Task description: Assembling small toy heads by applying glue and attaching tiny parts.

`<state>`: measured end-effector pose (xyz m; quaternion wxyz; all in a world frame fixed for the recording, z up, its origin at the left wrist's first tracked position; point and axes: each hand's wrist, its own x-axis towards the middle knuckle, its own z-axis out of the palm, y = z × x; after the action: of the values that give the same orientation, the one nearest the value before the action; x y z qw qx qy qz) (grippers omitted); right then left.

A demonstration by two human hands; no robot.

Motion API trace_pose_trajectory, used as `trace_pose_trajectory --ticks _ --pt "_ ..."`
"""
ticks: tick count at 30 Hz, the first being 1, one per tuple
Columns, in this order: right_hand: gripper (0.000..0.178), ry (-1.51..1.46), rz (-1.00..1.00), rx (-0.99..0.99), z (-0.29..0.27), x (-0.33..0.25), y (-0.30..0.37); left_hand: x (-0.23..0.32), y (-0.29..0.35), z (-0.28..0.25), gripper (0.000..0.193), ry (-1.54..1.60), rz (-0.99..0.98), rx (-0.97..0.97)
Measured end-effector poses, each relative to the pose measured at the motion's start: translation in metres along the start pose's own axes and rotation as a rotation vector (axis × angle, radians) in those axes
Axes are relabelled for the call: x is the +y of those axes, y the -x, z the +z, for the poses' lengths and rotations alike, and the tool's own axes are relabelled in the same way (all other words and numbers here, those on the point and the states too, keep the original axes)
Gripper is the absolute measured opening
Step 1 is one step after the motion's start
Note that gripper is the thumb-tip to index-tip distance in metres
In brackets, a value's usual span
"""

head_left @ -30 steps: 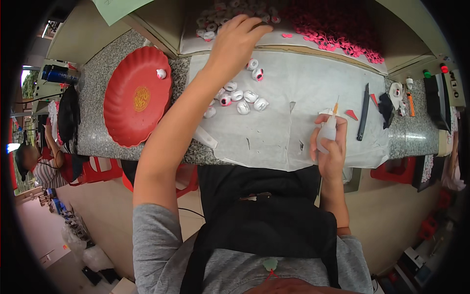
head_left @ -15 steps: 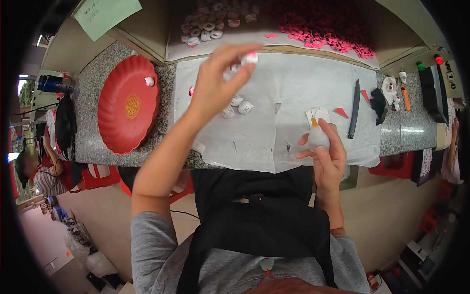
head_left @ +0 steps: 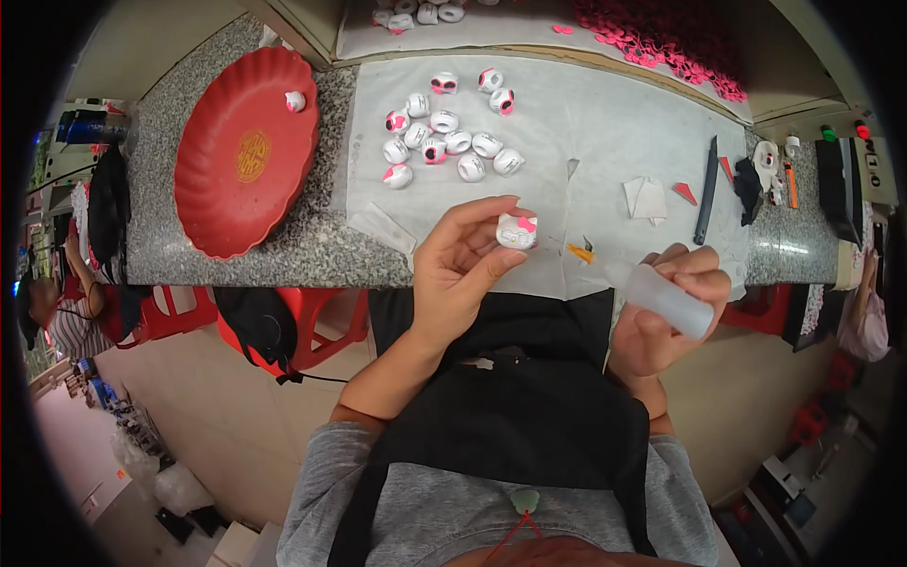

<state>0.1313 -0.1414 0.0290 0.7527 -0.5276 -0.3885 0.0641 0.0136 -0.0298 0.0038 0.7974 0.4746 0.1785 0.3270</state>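
Note:
Between the thumb and fingers of my left hand point(head_left: 455, 274) is a small white cat-head figurine point(head_left: 515, 231) with a pink bow, held above the near edge of the paper sheet. My right hand point(head_left: 652, 345) is wrapped round a translucent white squeeze bottle point(head_left: 673, 304). The bottle lies tilted, its orange nozzle point(head_left: 581, 253) pointing left toward the figurine and a short gap apart from it. Beyond my left hand, several similar white heads point(head_left: 457, 142) lie on the white paper point(head_left: 586, 123), some showing pink parts and others round holes.
A red scalloped tray point(head_left: 203, 213) on the left holds one small white head point(head_left: 295, 101). On the shelf behind lie many pink pieces point(head_left: 661, 47) and more white heads point(head_left: 427, 13). Folded white paper point(head_left: 645, 200), a red scrap point(head_left: 685, 193) and a dark cutter-like tool point(head_left: 708, 189) are on the right.
My left hand has come back toward me from the far heads, carrying the figurine. My right hand has tipped the bottle from nozzle-up to nozzle pointing left. The head view has shifted.

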Motion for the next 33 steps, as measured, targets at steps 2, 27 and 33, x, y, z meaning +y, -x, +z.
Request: trace_pose_trajectory --ticks 2,27,33 --pt "0.038 0.036 -0.011 -0.018 0.0050 -0.0053 0.0052 -0.0009 0.0012 -0.0006 0.036 -0.016 0.024 -0.011" --pt "0.041 0.018 -0.159 -0.246 0.0046 -0.0064 0.0054 -0.0057 0.0033 0.0015 0.033 -0.004 -0.010 -0.032" --pt "0.041 0.006 -0.169 -0.210 0.0031 -0.0060 0.0078 -0.0043 0.0040 0.0003 0.034 0.072 -0.022 -0.026"
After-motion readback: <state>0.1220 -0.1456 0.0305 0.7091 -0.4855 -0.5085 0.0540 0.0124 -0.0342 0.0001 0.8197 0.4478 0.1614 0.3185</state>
